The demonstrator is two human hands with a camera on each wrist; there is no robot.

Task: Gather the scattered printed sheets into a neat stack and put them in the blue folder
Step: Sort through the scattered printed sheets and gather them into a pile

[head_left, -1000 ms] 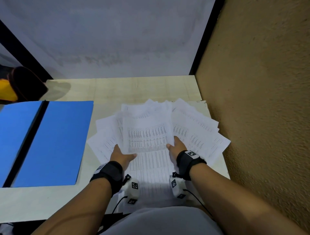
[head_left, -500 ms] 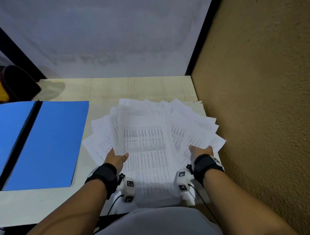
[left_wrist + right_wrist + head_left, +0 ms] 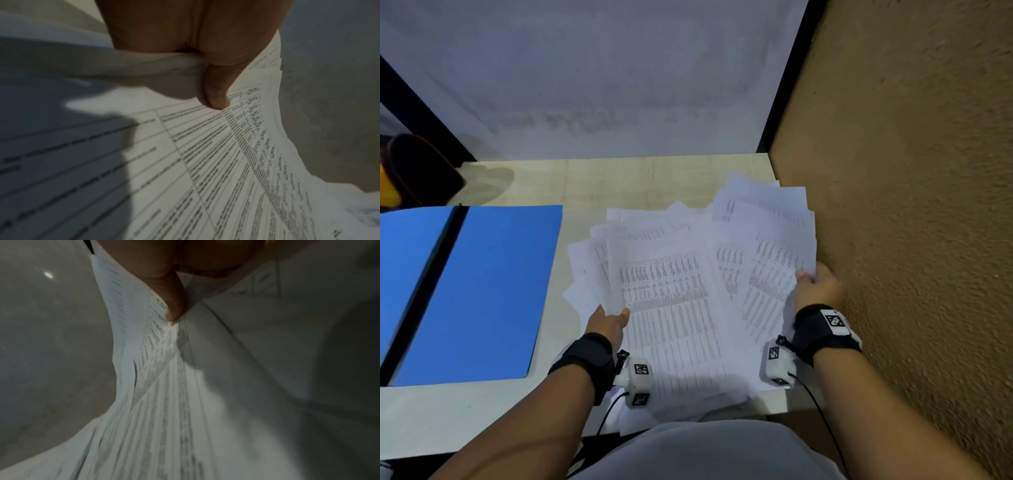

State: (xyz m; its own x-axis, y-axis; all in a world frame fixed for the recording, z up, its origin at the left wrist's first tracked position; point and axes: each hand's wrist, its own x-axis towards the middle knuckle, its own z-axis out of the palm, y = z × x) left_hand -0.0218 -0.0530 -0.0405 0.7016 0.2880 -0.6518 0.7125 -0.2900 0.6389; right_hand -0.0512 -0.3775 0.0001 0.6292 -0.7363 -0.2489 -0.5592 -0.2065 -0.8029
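Gripping the fanned printed sheets from both sides, I have them in the lower centre of the head view, spread over the pale desk and overhanging its near edge toward my lap. My left hand pinches the left edge of the fan: the left wrist view shows its thumb pressed on top of a printed table page, with paper bunched up under the palm, so I judge the other fingers are underneath, though they are hidden. My right hand, at the right of the frame beside the rough tan wall, pinches the right edge the same way; in the right wrist view its thumb sits on the curling page edges. Holding opposite edges lets me squeeze the loose fan inward into one pile. The sheets are uneven, corners splayed toward the upper right, so squaring is not yet done. The blue folder lies open and flat at the left of the frame, just beside the sheets, ready to receive them.
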